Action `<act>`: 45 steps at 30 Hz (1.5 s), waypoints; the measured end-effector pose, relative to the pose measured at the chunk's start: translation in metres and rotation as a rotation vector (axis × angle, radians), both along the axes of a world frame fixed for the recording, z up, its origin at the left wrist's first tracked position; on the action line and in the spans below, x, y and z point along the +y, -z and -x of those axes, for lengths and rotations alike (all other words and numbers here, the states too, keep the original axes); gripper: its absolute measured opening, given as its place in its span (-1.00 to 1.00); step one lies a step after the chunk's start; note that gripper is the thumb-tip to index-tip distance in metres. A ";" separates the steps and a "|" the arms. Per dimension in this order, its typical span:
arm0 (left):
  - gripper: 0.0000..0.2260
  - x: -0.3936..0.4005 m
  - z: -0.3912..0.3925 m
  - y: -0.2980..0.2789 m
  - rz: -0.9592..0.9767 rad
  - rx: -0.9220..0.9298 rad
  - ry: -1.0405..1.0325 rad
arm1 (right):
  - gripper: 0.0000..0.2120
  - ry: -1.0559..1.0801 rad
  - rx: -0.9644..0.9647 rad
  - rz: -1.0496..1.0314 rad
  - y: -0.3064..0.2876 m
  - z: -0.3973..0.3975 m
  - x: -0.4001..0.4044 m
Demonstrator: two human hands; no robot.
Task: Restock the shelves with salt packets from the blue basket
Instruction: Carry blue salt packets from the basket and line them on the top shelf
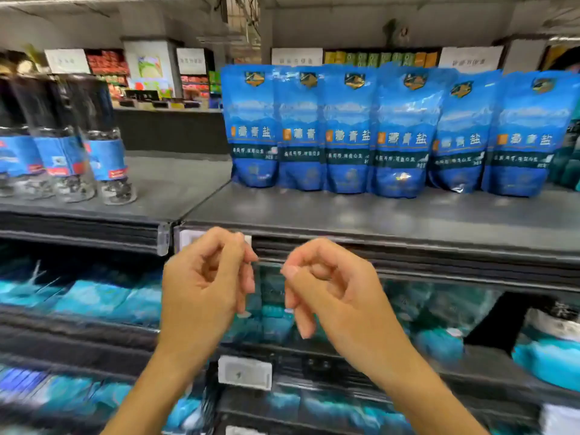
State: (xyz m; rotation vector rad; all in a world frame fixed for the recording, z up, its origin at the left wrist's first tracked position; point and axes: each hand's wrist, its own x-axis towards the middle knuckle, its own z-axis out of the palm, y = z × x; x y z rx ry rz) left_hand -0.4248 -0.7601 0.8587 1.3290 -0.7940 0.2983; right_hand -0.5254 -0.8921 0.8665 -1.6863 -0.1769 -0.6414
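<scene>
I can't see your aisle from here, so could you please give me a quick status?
Both hands, left and right, loosely curled, empty. Six glossy blue salt pouches upright on grey top shelf. Blue basket out of view.

Dark top shelf (376, 215) w/ six upright blue salt packets (398, 130) (bottles (106, 142) at left).

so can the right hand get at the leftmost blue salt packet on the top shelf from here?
Probably yes. The right hand is empty, fingers loosely curled, below the shelf lip. The leftmost salt packet stands upright on the top shelf, with bare shelf in front and nothing between them.
</scene>
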 end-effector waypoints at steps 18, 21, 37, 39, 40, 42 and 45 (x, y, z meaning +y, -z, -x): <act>-0.64 0.209 0.155 0.328 -0.150 1.049 -0.572 | -0.84 -0.191 0.724 -0.132 0.315 0.090 0.115; -0.65 0.214 0.176 0.340 -0.128 1.098 -0.656 | -0.83 -0.284 0.832 -0.062 0.341 0.106 0.116; -0.72 0.311 0.259 0.373 -0.104 1.299 -1.093 | -0.77 -0.647 0.908 0.125 0.350 -0.013 0.264; -0.72 0.333 0.247 0.379 -0.053 1.324 -1.117 | -0.76 -0.659 0.934 0.127 0.354 -0.036 0.296; -0.73 0.347 0.240 0.383 -0.028 1.332 -1.129 | -0.75 -0.664 0.944 0.133 0.357 -0.047 0.313; -0.73 0.380 0.222 0.392 0.003 1.337 -1.141 | -0.72 -0.669 0.961 0.151 0.365 -0.069 0.346; -0.73 0.431 0.187 0.400 -0.001 1.349 -1.115 | -0.67 -0.620 1.013 0.158 0.374 -0.100 0.394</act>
